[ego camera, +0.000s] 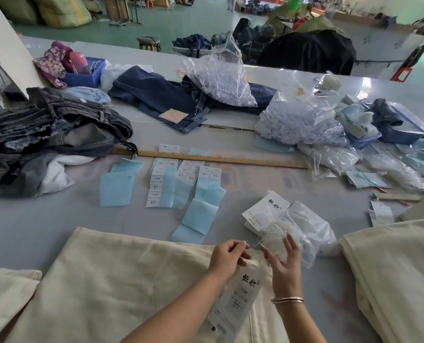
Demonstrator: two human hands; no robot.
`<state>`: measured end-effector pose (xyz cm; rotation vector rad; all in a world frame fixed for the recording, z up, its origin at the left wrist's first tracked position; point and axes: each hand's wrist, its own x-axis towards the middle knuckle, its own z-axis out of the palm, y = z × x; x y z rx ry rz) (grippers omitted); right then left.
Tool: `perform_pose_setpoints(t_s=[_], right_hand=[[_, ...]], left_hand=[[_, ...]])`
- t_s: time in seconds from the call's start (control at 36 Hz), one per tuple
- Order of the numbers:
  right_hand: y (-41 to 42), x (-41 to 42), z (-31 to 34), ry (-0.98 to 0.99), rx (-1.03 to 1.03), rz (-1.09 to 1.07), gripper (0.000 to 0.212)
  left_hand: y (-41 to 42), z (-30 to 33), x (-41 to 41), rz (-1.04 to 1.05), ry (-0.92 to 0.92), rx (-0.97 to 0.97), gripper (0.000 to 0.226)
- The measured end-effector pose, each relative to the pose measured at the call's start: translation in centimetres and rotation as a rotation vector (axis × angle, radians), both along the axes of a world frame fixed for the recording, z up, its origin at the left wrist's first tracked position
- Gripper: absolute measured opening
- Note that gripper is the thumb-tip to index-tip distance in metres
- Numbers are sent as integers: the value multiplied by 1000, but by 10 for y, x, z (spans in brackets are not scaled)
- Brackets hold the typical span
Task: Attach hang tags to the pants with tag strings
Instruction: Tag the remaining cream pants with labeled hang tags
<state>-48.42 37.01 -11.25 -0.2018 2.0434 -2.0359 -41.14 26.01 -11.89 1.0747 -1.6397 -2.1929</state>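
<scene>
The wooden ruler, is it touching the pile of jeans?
Touching. The head view shows the ruler's left end running under the frayed edge of the jeans pile, no gap between them.

The pants [122,280] lie on the near edge of the bench [32,219], with a hang tag [235,303] on top of them. Behind them lie label sheets [181,184], and behind those a ruler [218,158]. A jeans pile [45,134] sits far left, string bags [295,120] far right.

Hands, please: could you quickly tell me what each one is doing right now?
Left hand: pinches the white tag string above the hang tag.
Right hand: open, fingers spread by the string, holding nothing clearly.
</scene>
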Motion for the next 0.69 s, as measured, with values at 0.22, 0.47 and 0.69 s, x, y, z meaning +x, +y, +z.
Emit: perform_pose_setpoints(t_s=[0.22, 0.47, 0.69], right_hand=[[-11, 1, 14, -262, -192, 83, 24], [-4, -9, 8, -4, 268, 222, 24], [-5, -9, 26, -481, -32, 306, 24]], left_hand=[[4, 2, 7, -132, 102, 176, 21], [-2, 1, 11, -127, 34, 105, 14], [-3, 1, 11, -117, 42, -74, 5]])
